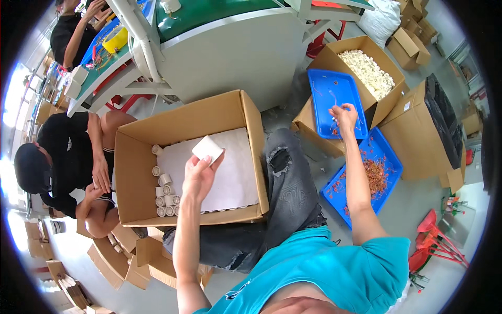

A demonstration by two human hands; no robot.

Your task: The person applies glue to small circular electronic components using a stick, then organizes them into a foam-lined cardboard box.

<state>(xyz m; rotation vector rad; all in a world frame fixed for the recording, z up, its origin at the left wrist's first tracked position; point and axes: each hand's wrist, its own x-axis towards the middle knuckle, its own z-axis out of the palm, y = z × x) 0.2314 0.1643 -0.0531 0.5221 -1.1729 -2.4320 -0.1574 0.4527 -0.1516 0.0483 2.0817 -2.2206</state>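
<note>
My left hand (200,175) grips a white, smooth, block-like plastic part (207,149) above an open cardboard box (183,116). Inside that box, short white cylindrical parts (165,191) stand and lie along the left side, on a pale sheet (235,178). Out to the right, my right hand (344,114) is over the upper blue tray (318,99) with its fingers pinched together. Thin strands show by those fingertips, but what they hold is too small to make out.
A lower blue tray (396,166) holds a heap of orange-red wire pieces (375,178). Behind the trays, a carton (327,55) is full of small cream parts (368,70). A seated person (65,152) is close on the left. A grey-sided workbench (230,68) stands ahead.
</note>
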